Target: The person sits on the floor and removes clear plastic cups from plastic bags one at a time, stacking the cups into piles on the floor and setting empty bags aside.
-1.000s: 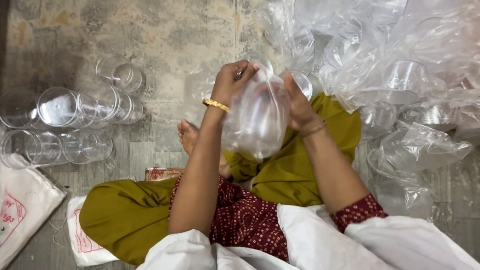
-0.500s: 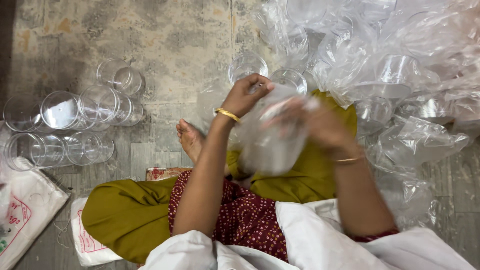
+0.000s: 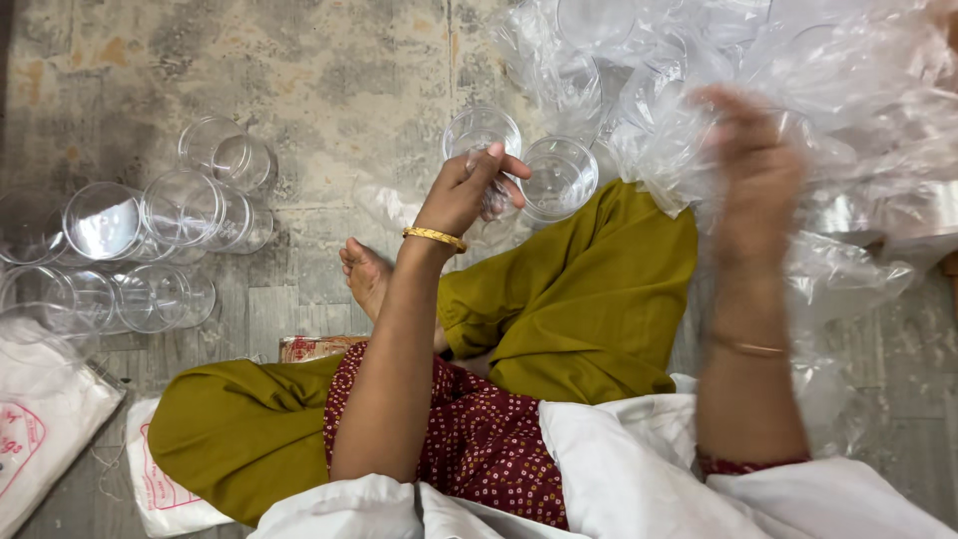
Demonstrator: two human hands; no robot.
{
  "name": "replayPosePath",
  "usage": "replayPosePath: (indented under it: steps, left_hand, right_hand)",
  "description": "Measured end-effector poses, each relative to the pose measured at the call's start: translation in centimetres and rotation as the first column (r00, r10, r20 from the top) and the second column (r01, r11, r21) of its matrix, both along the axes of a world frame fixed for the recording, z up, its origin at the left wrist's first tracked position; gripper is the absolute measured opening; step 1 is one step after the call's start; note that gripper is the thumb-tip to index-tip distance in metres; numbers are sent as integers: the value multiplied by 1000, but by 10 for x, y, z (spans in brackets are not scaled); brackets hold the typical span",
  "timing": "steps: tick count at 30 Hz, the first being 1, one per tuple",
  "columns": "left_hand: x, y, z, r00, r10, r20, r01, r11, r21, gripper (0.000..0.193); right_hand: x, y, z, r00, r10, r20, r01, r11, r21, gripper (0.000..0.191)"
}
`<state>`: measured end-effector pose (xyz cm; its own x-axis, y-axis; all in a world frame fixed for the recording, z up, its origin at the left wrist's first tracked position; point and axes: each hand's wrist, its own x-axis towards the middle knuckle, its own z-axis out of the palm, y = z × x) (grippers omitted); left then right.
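Left hand [image 3: 469, 190] is closed around a scrap of clear plastic film [image 3: 494, 195], held above the stone floor [image 3: 329, 90] just in front of two clear plastic cups [image 3: 519, 160] near the olive-trousered knee [image 3: 589, 289]. Right hand [image 3: 753, 170], blurred, reaches into the heap of clear plastic bags [image 3: 798, 70]; its grip cannot be told. More clear cups [image 3: 150, 230] lie on their sides, well apart to the left.
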<state>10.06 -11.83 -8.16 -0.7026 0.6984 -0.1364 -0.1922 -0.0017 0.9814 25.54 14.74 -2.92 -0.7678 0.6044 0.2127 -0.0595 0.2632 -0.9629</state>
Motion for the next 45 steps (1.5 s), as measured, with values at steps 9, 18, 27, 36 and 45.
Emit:
replayPosePath:
  steps: [9,18,27,36,45]
  left_hand:
    - [1,-9,18,993,-110,42,109,994,18,38]
    - [4,-8,-26,1000,0,-23,-1,999,-46,28]
    - [3,-28,-61,916,-190,354,108,965,240,38]
    - [-3,-26,-133,893,-196,406,77,954,290,24]
    - [13,46,-175,614,75,-786,-585,712,-388,36]
  right_hand:
    - [-42,-107,-55,762,633,-136,-619,652,-437,61]
    - [-32,-93,-91,870,486,76,-422,817,-392,20]
    - [-9,-80,-140,764,569,-304,-541,309,-782,26]
    - [-4,-29,-100,709,343,-616,-705,365,-608,22]
    - [-104,8,-118,938,228,262,-318,867,383,14]
